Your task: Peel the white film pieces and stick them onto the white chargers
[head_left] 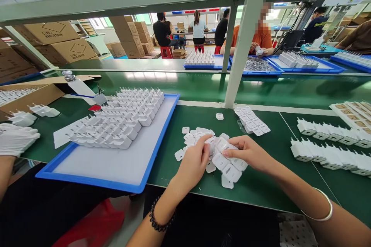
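Observation:
My left hand (pixel 193 159) and my right hand (pixel 249 149) are closed on a sheet of white rounded-square face plates (pixel 228 164) printed with small dark lettering. Clear film shows between my fingers over part of it. Beneath and beside it, loose white plates (pixel 189 138) lie in a pile on the green tabletop. One single plate (pixel 219 116) lies apart, farther back. Behind my right hand rests a second sheet of plates (pixel 252 120) in neat rows.
To the left, a blue-rimmed tray (pixel 166 127) holds rows of white plug chargers (pixel 116 119). A co-worker's gloved hand (pixel 17 139) is at far left. More chargers (pixel 327 154) stand in rows at right. A shelf post (pixel 243 38) rises ahead; people work beyond.

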Demonstrator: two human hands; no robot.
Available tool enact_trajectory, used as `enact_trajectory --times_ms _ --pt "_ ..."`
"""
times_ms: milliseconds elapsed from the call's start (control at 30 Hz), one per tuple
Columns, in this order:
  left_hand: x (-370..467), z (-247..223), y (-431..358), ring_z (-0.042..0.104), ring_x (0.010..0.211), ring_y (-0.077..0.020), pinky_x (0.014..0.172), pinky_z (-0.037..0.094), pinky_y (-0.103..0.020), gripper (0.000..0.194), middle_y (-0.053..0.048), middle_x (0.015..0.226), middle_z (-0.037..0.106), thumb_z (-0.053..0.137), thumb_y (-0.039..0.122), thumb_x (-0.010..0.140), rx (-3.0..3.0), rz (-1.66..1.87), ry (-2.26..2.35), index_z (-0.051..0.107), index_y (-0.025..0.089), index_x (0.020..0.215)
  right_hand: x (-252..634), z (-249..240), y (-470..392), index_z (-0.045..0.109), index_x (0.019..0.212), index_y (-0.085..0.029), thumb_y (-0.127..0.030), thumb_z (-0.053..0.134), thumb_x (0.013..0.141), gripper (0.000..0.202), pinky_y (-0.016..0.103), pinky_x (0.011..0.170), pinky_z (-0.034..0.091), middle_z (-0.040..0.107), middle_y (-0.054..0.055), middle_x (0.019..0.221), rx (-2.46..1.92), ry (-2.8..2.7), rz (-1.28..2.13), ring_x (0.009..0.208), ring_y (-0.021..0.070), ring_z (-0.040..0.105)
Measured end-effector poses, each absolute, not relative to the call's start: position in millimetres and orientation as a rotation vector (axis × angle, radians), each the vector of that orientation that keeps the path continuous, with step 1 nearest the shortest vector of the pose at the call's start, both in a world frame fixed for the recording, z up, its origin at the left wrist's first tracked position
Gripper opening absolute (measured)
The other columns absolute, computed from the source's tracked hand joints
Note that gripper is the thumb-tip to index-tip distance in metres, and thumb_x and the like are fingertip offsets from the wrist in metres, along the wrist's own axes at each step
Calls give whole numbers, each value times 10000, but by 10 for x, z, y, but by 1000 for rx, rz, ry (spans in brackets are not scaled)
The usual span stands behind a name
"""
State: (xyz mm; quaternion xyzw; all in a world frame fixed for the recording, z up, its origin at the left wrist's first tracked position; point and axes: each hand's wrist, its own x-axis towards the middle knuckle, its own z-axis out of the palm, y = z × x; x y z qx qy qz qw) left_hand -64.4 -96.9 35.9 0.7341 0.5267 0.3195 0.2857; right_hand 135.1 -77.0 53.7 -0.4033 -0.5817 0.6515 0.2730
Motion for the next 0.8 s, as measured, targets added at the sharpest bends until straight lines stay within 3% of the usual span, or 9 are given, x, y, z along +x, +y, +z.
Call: enact_trajectory --times_ms 167,267,367,467,567,700,800 --pt "-842 283 -767 649 744 -219 665 474 -315 303 -89 835 684 306 189 973 2080 948 1916 587 158 1082 1400 568 -724 710 777 -130 -412 795 652 320 276 559 453 716 51 717 -1163 -1456 1835 642 203 655" --pt "-913 265 -688 631 947 -276 811 483 -399 260 -132 1003 688 385 172 943 2148 922 1909 644 162 955 1402 569 -705 729 829 -130 -417 797 655 343 271 547 450 724 56 729 -1200 -1452 1819 643 205 659" --pt "-846 285 -749 531 1176 -305 985 416 -468 262 -142 1263 604 438 243 948 2166 1008 1796 662 170 1061 1369 528 -699 730 826 -130 -431 799 661 350 258 531 424 717 52 734 -1246 -1477 1769 618 183 631" --pt "-719 332 -872 575 1102 -246 928 479 -393 414 -103 1277 603 513 357 934 1991 1022 1445 526 222 1325 1328 478 -708 715 775 -128 -494 749 712 373 243 479 359 663 21 642 -1270 -1532 1689 535 139 550" --pt "-629 366 -932 622 911 -189 772 512 -294 401 -62 1092 678 545 380 919 1779 965 1242 558 235 1293 1312 471 -729 695 751 -137 -504 727 736 369 249 501 388 642 10 643 -1215 -1574 1697 561 146 552" --pt "-589 337 -905 625 796 -165 677 498 -263 362 -41 917 689 459 337 961 1692 1019 1272 550 210 1288 1320 492 -748 710 881 -158 -368 809 656 323 309 685 505 698 26 819 -1046 -1586 1875 758 215 648" --pt "-570 268 -894 626 935 -190 782 513 -320 388 -81 1163 641 455 283 962 1878 1135 1393 513 261 1345 1319 467 -744 708 838 -147 -350 773 683 264 335 693 518 698 33 779 -1074 -1538 1851 758 238 665"
